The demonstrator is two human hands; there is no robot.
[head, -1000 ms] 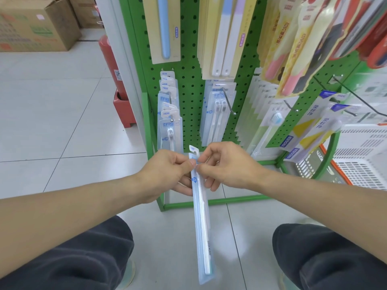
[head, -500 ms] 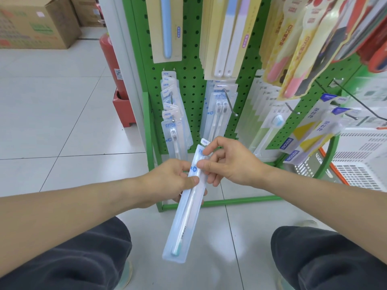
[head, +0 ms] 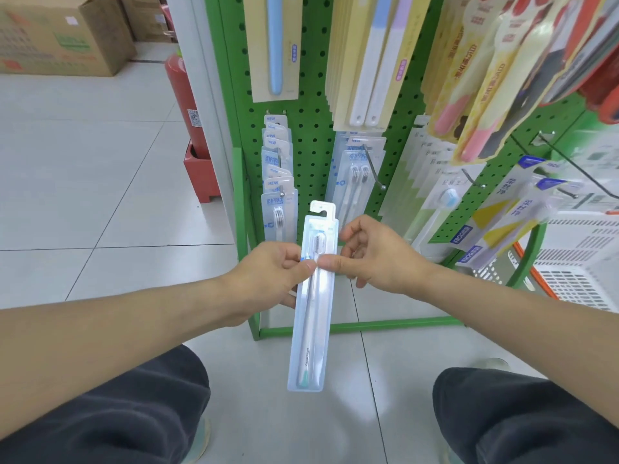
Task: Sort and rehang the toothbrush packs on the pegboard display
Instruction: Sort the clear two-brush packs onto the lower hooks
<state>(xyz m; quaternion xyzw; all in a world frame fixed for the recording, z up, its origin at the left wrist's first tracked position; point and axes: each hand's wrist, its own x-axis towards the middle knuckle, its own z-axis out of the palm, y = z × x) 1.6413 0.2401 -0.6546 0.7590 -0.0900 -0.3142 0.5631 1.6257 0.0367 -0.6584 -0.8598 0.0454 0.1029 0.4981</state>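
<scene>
A long pale-blue toothbrush pack (head: 313,316) stands nearly upright in front of the green pegboard (head: 311,135), its hang tab at the top and its face toward me. My left hand (head: 268,279) pinches its left edge below the brush head. My right hand (head: 375,259) pinches the right edge with thumb and fingers. Behind it hang a row of matching blue packs (head: 278,182) on a left peg and twin-brush packs (head: 356,169) on a middle peg (head: 373,169) whose bare tip sticks out.
Cream-coloured packs (head: 368,58) and pink ones (head: 469,78) hang higher up. A white and orange basket (head: 582,262) sits at the right. A red fire extinguisher (head: 187,105) and cardboard boxes (head: 63,35) stand at the left on the tiled floor. My knees are below.
The pack was turned from edge-on and slanted to nearly upright with its face toward me, and raised a little toward the pegs. Both hands stayed on its upper part.
</scene>
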